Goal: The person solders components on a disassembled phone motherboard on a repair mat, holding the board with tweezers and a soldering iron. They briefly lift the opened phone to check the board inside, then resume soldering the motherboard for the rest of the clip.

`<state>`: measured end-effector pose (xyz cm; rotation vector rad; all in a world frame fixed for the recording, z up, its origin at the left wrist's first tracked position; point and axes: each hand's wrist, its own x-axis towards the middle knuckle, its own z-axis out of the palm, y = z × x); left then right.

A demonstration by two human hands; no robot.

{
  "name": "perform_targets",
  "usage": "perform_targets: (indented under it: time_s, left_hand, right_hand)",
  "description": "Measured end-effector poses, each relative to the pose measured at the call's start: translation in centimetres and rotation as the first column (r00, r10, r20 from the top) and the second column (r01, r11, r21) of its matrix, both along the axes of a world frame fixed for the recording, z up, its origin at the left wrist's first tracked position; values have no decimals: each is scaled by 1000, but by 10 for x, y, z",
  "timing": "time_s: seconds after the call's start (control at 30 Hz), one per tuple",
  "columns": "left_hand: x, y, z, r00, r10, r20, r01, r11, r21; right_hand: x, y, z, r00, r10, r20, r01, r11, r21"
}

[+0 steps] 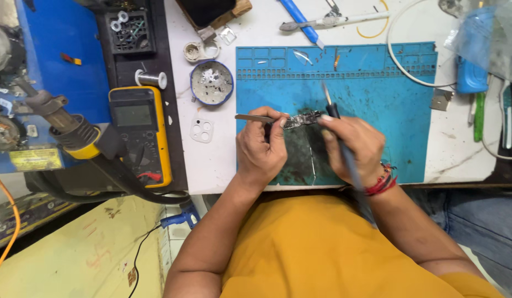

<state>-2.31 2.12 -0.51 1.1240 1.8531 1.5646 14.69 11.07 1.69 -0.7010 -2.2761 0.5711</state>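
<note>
Both hands closed: left hand (260,148) on tweezers (256,117) pinning board (303,119), right hand (352,144) on iron (337,138); board could be scorched if slipped.

left hand (260,144): centre of frame, fingers curled, pinching | right hand (352,144): just right of it, fist-like grip | 2 bare forearms angle toward lower centre
</note>
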Motion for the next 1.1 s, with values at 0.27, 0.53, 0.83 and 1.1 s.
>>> perform_targets:
  time_s: [0.27,0.53,0.83,1.1]
  left_hand:
    - [-1,1,0,999,-33,-20,35,996,81]
    - [-1,0,-4,998,-50,47,48,998,41]
    - [0,0,-5,997,-52,55,49,997,52]
    - [0,-1,-4,997,-60,50,58,998,39]
  right_hand:
    - [-8,-3,8,986,21,166,-21,1000,1]
    - [15,-3,-16,991,-101,-85,99,995,-34]
    - [14,-4,-17,990,82,-116,-94,990,-102]
    - [5,-3,-10,990,102,-93,-109,992,-71]
